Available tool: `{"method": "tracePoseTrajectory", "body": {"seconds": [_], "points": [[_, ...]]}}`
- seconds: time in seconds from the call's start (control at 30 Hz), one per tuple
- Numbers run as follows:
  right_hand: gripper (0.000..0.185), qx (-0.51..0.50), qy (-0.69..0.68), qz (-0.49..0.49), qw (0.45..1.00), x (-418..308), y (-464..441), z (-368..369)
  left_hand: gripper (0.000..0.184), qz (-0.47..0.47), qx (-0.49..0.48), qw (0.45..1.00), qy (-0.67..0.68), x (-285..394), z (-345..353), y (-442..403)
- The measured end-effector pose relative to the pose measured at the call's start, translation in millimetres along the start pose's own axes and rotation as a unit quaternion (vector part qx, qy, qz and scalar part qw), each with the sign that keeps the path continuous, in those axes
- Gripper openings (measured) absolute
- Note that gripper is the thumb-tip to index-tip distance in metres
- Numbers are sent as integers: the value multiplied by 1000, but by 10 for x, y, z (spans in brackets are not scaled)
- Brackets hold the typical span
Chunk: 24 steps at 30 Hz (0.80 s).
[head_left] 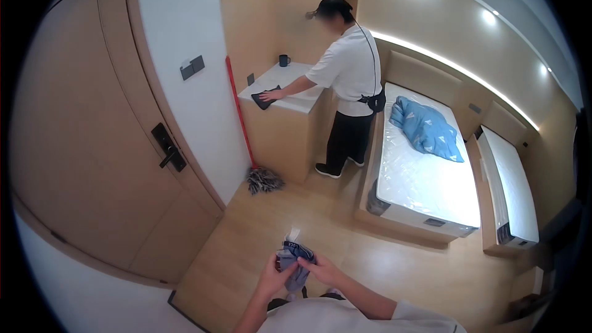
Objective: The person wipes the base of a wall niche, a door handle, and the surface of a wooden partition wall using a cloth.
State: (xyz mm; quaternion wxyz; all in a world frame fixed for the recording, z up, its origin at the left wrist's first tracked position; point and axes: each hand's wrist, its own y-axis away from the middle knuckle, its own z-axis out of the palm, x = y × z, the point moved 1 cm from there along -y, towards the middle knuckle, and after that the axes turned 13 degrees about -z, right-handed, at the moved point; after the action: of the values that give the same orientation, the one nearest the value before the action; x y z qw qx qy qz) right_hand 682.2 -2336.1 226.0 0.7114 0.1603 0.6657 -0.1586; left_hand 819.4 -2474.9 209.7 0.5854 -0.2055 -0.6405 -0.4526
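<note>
In front of my body I hold a bunched grey-blue garment [298,279], which looks like a pair of boxer briefs with a dark lettered waistband. A small white piece, perhaps a tag, sticks up from its top. My left hand [275,279] is closed on the left side of the cloth. On the other side, my right hand [320,269] pinches it with thumb and fingers near the band. Part of the fingers is hidden behind the fabric.
A co-worker [354,68] presses a dark cloth [264,100] on a white-topped cabinet [296,103] bearing a black mug [284,60]. A red-handled mop [264,180] leans beside it. A bed [425,200] with a blue quilt [428,128], a narrower bed [510,179] and a door [92,123] surround the floor.
</note>
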Motion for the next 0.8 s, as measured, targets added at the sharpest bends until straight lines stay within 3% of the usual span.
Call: {"method": "tracePoseTrajectory", "body": {"seconds": [0.1,0.2,0.33,0.47,0.6,0.8], "points": [[44,43,-11,10,999,162,66,-51,39,-73,27,997,-15,-20,-63,36],[44,168,-41,29,984,255,130,-104,32,-16,46,996,71,-66,-39,-18],[39,295,-94,106,945,159,427,10,33,-49,12,996,69,-172,8,-83],[39,377,-84,35,922,388,587,-214,41,-55,-83,994,35,-285,205,-323],[36,408,-69,-16,910,191,708,-287,54,-132,-174,975,-26,-225,359,-250],[38,376,-22,-39,926,107,771,-447,57,-93,-254,959,-86,-338,512,-309]]}}
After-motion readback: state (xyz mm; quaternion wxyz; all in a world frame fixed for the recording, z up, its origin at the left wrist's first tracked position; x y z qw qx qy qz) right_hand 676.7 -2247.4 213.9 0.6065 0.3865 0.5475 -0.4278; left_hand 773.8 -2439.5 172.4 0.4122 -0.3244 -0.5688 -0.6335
